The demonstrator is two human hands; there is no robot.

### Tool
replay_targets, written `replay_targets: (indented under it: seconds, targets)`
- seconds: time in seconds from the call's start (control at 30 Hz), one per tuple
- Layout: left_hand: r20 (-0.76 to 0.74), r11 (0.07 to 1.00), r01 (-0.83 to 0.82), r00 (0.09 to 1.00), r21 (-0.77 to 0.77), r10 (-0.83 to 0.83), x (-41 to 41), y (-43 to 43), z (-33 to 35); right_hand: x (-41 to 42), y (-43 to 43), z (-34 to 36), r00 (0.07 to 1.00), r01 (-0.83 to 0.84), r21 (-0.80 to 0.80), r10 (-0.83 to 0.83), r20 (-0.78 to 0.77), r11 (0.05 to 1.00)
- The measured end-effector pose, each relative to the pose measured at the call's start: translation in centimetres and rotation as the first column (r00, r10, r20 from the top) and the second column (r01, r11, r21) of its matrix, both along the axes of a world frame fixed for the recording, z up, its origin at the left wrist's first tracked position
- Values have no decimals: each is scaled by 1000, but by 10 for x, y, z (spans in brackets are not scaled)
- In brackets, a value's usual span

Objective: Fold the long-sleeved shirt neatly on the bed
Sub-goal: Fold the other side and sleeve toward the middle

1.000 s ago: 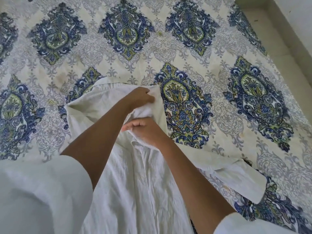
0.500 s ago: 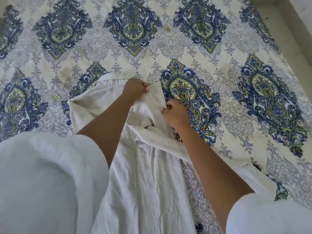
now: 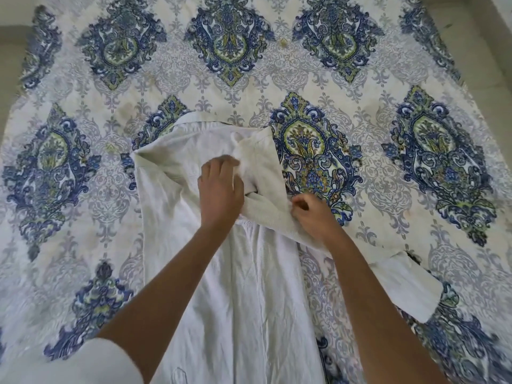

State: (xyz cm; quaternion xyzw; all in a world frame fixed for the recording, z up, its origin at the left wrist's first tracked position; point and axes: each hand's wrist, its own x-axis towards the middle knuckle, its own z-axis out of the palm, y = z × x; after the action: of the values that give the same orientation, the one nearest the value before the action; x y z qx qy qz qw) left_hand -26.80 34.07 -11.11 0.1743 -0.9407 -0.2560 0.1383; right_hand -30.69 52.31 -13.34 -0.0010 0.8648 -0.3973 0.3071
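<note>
Bed (image 3: 388, 79) surface: cream cover with a blue-green medallion print. White long-sleeved shirt (image 3: 249, 300) lies flat along the middle, collar (image 3: 199, 117) at the far end. Your left hand (image 3: 220, 189) rests palm-down on the chest just below the collar, fingers extended, gripping nothing. Your right hand (image 3: 313, 217), fingers curled, pinches the folded fabric edge at the shoulder on your right. One sleeve (image 3: 407, 286) trails toward the near right, cuff flat on the bed.

This is a bedroom in a home; I lean over a bed (image 3: 368, 253), its blue-and-green patterned sheet (image 3: 277, 70) spread wide; pale floor (image 3: 487, 65) borders it.
</note>
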Motion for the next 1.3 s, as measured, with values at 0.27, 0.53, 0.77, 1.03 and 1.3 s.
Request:
replay_targets:
  seconds: [0.27, 0.53, 0.77, 1.03, 1.3]
  targets:
    - [254, 934, 293, 937, -202, -239, 58, 3, -10, 29, 43, 23, 954, -296, 446, 280, 103, 845]
    - [293, 934, 309, 923, -182, -248, 71, 16, -4, 56, 78, 40, 957, -227, 751, 286, 54, 620]
    - [195, 959, 88, 970, 269, -144, 118, 106, 19, 96, 77, 60, 930, 31, 616, 203, -307, 787]
    - [506, 118, -492, 832, 863, -227, 137, 129, 38, 143, 42, 67, 925, -108, 565, 291, -244, 818]
    - [495, 15, -501, 849, 865, -185, 142, 103, 27, 150, 31, 76, 984, -180, 104, 181, -2, 978]
